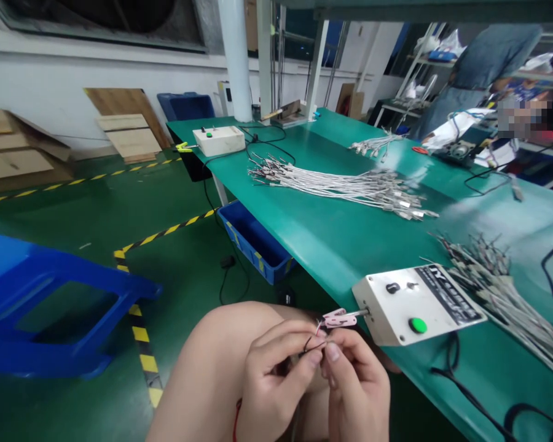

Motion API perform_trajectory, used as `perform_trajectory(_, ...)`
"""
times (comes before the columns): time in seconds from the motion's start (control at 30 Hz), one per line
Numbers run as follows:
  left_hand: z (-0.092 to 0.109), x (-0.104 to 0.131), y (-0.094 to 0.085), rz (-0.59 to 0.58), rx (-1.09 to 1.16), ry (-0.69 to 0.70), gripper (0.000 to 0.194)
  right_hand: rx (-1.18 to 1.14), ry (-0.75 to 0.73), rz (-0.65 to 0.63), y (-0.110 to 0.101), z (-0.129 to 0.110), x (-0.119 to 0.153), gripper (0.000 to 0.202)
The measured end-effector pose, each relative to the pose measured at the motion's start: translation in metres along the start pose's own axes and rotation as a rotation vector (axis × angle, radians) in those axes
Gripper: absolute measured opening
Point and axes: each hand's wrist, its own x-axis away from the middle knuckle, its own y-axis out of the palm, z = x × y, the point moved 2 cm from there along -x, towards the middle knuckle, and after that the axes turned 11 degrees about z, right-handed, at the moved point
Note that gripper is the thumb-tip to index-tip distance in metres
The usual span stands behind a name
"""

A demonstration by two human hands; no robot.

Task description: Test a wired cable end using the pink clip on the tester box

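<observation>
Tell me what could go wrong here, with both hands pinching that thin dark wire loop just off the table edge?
1. The thin dark wire loop is held over the lap, beyond the green table; if the left hand or right hand slips, it may drop to the floor.
2. The pink clip juts from the white control box just above the fingers and could snag the loop.
3. That box sits near the table edge; a tug might shift it.

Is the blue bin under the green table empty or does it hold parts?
Empty, as far as visible. The blue bin shows only its bare inner floor and walls; the part under the green table is hidden.
</observation>
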Motion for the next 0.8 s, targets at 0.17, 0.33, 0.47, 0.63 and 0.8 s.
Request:
perform_trajectory(0.17,0.005,-0.005,0.0,-0.112,0.061,0.025,0.021,0.035,0.048,0.04,-0.015,0.009,-0.01,0.023)
perform_trajectory(0.33,0.004,-0.004,-0.002,-0.192,0.051,-0.043,0.016,0.139,0.001,-0.061,-0.021,0.013,-0.014,0.017)
perform_trajectory(0.47,0.006,-0.004,-0.006,-0.135,-0.022,-0.043,0.016,0.216,-0.354,0.15,-0.013,0.0,-0.004,0.012)
perform_trajectory(0.63,0.007,-0.004,-0.011,-0.042,-0.121,-0.006,0.017,0.207,-0.491,-0.028,0.004,-0.01,0.003,0.004)
perform_trajectory(0.8,-0.001,0.0,-0.015,0.027,-0.13,0.002,0.022,0.247,-0.461,-0.029,0.004,-0.002,0.0,0.01)
